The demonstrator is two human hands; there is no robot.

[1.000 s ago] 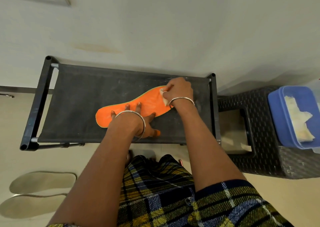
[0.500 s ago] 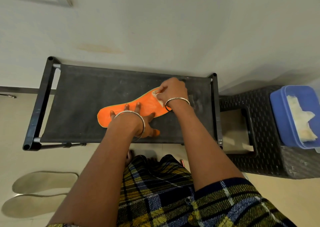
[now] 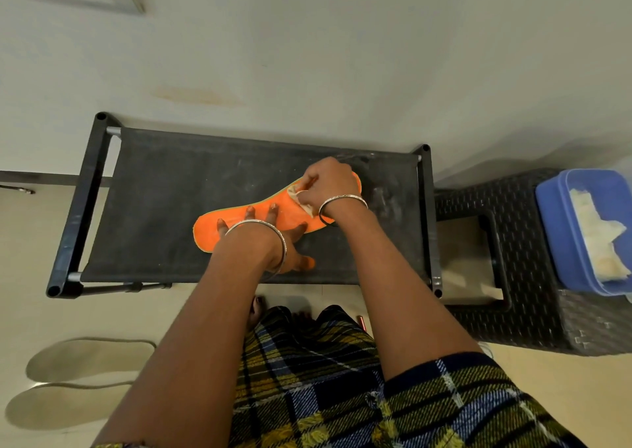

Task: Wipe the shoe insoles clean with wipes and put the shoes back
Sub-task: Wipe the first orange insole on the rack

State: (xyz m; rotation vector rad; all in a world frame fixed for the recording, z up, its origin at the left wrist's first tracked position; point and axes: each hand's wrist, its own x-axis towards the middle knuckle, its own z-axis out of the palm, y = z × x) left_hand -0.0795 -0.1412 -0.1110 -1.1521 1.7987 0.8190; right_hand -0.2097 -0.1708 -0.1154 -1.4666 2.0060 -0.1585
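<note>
left hand [image 3: 273, 246]: grip spread, pressing orange insole [image 3: 208, 235], centre frame
right hand [image 3: 330, 182]: grip pinching wipe [image 3: 301, 198] on orange insole
blue tub [image 3: 554, 229], right edge: crumpled wipes [image 3: 598, 239] inside

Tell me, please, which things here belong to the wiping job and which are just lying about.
Job: orange insole, wipe, right hand, left hand, blue tub, grey insoles.
Lying about: rack under the insole, stool under the tub.

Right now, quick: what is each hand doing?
Left hand: open, fingers spread, pressing down on the orange insole.
Right hand: closed, gripping a wipe against the insole.
</note>
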